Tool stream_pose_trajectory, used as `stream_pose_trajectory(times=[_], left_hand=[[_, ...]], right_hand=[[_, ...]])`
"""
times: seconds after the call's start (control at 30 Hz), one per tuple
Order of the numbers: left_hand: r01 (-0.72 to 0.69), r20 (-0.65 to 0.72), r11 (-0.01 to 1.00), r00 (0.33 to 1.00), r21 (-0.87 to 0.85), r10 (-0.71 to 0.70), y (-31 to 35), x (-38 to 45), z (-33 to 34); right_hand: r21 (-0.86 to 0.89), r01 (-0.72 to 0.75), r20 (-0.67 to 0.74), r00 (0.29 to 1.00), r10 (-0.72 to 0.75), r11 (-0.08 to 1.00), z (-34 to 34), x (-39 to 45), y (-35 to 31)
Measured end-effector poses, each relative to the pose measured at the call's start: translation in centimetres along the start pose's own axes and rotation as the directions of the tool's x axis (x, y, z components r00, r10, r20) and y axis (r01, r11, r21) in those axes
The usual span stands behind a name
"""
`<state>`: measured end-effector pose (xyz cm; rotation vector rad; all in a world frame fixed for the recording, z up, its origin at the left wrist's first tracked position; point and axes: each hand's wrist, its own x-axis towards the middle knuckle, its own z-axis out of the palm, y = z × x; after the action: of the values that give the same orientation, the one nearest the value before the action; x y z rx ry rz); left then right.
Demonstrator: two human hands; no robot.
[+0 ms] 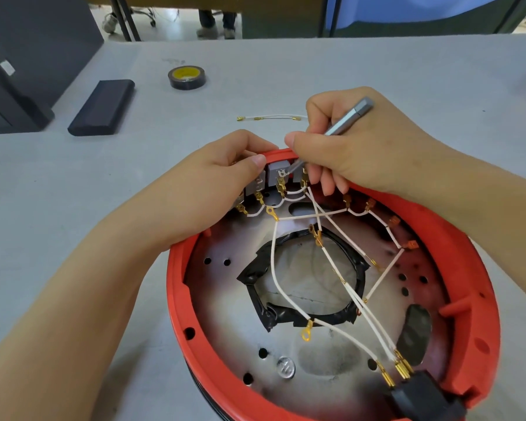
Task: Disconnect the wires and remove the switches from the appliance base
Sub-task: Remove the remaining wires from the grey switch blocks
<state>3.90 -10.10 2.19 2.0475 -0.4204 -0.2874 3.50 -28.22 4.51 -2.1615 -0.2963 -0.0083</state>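
A round red appliance base [474, 299] lies upside down on the grey table, its metal plate crossed by white wires [275, 268] with gold terminals. Grey switches [275, 171] sit in a row under the far rim. My left hand [222, 180] grips the far rim and the leftmost switches, thumb on the rim. My right hand [356, 147] holds a silver metal tool [349, 117] like a pen, with its tip against a terminal on the middle switch. A black plug socket [422, 396] sits at the near right rim with wires attached.
A loose white wire [271, 117] with gold ends lies on the table beyond the base. A roll of black tape [186, 77] with a yellow core stands farther back. A black rectangular case [102, 107] and a dark box [9, 95] sit at the left.
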Motion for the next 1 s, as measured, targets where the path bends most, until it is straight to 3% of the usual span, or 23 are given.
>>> stream_pose_trajectory(times=[0.13, 0.63, 0.8, 1.0], left_hand=[[0.006, 0.013, 1.0, 1.0, -0.016, -0.006, 0.1, -0.1, -0.1], [0.007, 0.009, 1.0, 1.0, -0.03, -0.007, -0.2, -0.2, -0.3], [0.004, 0.004, 1.0, 1.0, -0.026, -0.004, -0.1, -0.2, -0.3], [0.016, 0.005, 1.0, 1.0, -0.02, -0.016, 0.1, -0.1, -0.3]], right_hand=[[0.015, -0.031, 0.03, 0.999, 0.031, 0.999, -0.1, 0.5, -0.1], [-0.034, 0.068, -0.105, 0.992, -0.072, 0.997, 0.8, -0.7, 0.4], [-0.051, 0.066, -0.087, 0.994, -0.07, 0.996, 0.7, -0.7, 0.3], [0.045, 0.005, -0.028, 1.0, -0.004, 0.999, 0.4, 0.3, 0.2]])
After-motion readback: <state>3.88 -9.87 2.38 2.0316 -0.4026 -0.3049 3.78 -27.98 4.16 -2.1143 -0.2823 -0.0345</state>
